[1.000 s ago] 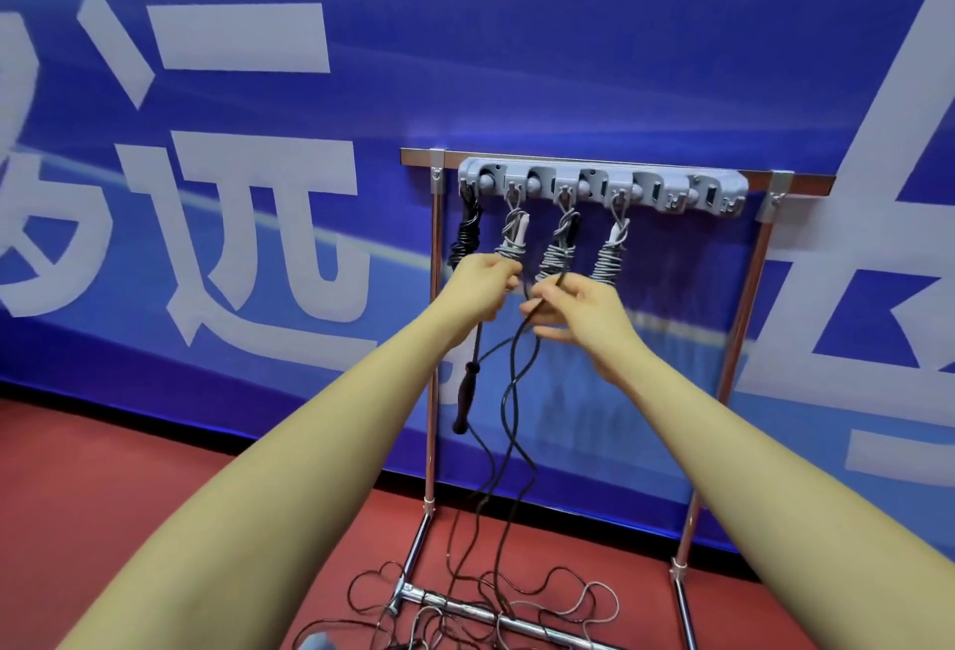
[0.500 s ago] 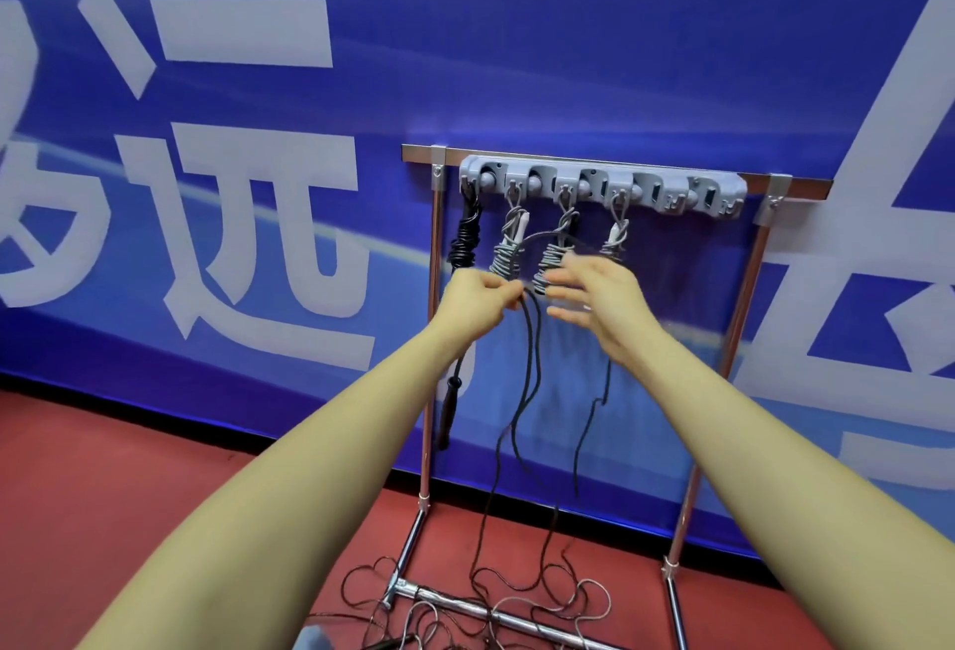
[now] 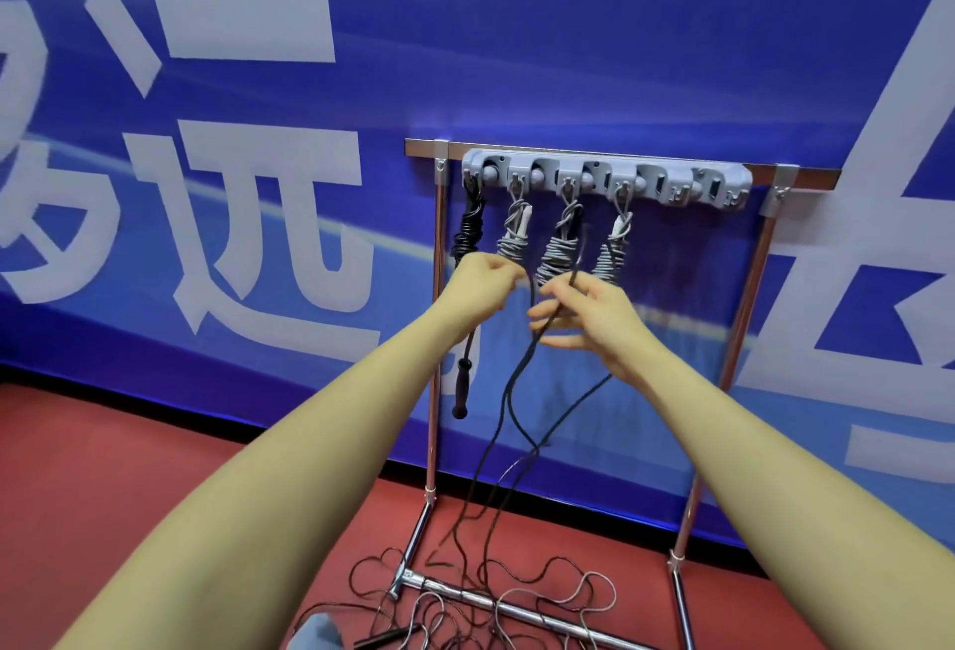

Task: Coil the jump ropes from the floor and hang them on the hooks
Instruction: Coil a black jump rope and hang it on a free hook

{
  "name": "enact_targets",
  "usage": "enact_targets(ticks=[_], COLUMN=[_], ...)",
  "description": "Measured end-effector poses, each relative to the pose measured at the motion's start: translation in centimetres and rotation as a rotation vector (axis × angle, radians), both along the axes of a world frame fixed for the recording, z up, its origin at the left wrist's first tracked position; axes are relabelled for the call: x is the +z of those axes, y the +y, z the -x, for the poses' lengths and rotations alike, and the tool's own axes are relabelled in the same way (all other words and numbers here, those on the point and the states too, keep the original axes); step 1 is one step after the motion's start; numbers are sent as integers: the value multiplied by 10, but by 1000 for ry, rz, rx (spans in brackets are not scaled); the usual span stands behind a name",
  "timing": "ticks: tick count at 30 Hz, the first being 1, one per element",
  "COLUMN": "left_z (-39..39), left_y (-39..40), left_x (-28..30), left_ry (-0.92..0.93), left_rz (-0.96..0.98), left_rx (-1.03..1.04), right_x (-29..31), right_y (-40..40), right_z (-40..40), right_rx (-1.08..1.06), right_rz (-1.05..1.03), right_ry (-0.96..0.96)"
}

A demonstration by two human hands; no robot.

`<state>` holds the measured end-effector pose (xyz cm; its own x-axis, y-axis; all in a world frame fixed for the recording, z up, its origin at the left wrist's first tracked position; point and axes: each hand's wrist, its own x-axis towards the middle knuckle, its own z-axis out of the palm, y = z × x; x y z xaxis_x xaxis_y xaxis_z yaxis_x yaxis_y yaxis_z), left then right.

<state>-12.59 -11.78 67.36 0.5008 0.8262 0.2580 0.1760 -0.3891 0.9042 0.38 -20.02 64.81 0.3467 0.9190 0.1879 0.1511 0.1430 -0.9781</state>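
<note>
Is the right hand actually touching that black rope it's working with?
Touching. In the head view, the right hand pinches the black rope between thumb and fingers; the rope runs straight through its grip.

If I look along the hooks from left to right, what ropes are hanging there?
Black coiled rope → first grey coiled rope → second grey coiled rope → third grey coiled rope → bare hooks at the rack's right end.
</note>
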Motion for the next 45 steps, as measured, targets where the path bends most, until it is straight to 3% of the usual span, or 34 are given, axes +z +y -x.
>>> enact_targets(ticks=[5,8,13,19,23,29,38,45], left_z=[10,7,2,-6,-11,-7,4,-6], left_y=[-5,-5,1,0,-3,-3,-7,-18], left_x=[-31,-35,-27,5,31,50,1,-31], left_ry=[166,103,48,-115,-153,-248,-6,43], left_rz=[-23,-16,-96,-26,-45,15,36,24], left_rx=[-131,-190,-46,-19,-6,-17,-136,-204], right_x=[23,32,37,4,-15,-4,35,45], right_y=[6,12,12,6,7,6,10,10], right_z=[-4,-6,-8,-3,2,13,0,-10], right_rx=[-26,-57,-31,-50,37,-25,-225,-159], right_rz=[-133,-181,-228,17,142,12,-261,-390], right_ry=[107,243,404,-100,-302,-93,185,528])
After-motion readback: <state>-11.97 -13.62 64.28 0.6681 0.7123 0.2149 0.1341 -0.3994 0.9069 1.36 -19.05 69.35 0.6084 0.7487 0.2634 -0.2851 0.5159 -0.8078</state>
